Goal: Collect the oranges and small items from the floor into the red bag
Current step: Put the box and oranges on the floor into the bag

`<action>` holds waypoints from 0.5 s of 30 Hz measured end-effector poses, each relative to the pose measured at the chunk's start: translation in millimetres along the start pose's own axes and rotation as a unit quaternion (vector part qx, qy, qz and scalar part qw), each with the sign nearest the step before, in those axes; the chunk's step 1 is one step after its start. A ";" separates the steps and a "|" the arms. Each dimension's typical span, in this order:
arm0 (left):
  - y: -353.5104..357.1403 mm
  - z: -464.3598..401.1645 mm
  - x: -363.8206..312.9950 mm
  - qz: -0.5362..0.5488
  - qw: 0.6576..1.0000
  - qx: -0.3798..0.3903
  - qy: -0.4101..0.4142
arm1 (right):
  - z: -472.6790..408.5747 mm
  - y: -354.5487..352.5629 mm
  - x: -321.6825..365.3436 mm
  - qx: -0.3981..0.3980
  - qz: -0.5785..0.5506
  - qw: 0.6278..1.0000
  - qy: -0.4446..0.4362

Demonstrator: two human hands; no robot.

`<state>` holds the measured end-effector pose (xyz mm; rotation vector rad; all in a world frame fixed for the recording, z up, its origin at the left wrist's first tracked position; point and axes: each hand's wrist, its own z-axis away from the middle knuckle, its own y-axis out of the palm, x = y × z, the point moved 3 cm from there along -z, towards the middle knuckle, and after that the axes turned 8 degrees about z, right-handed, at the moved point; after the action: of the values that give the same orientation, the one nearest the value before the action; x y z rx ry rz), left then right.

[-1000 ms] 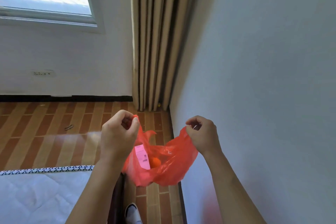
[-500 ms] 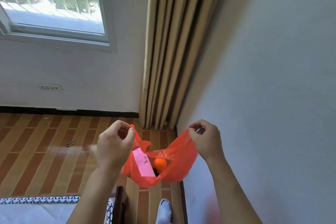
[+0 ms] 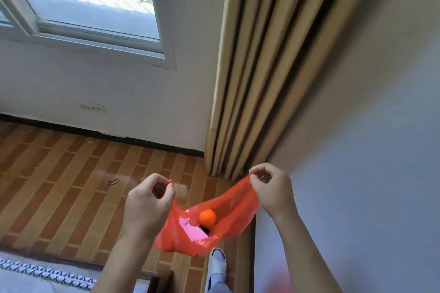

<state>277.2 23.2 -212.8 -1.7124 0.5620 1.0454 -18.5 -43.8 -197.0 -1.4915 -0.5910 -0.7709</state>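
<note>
A smooth pale wall (image 3: 357, 126) fills the right of the frame, and long beige curtain (image 3: 266, 66) folds hang down the upper centre to the floor. A white-framed window (image 3: 95, 7) sits in the upper left. Below it, the floor (image 3: 59, 185) is glossy brown plank in a brick-like pattern, edged by a dark skirting strip.

In the lower centre hangs the red bag (image 3: 228, 223), thin crinkled translucent plastic, stretched wide between the two hands with its mouth open upward. The left hand (image 3: 147, 204) pinches one rim edge between thumb and curled fingers, its grip closed tight on the film; the right hand (image 3: 271, 190) pinches the opposite rim the same way, at centre right. Inside the bag lies a round, matte orange (image 3: 207, 217), just beside a flat pink rectangular label (image 3: 191, 229).

A white shoe (image 3: 217, 259) shows under the bag. A patterned fabric edge (image 3: 42, 271) crosses the lower left corner. A small thin curved dark item (image 3: 112, 182) lies on the planks, left of the hands.
</note>
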 end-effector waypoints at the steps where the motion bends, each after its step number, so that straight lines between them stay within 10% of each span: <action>1: 10.8 -10.1 3.2 -0.006 1.000 0.003 -0.005 | -15.4 4.1 -6.4 0.008 -0.001 1.000 0.002; 15: 165.2 -67.8 155.4 -0.019 0.992 0.040 -0.116 | -96.9 118.2 -171.3 0.053 0.019 0.998 0.033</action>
<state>256.4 -85.6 -422.0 -1.5023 0.4157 1.1608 -49.4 -133.9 -405.9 -1.3713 -0.5441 -0.7447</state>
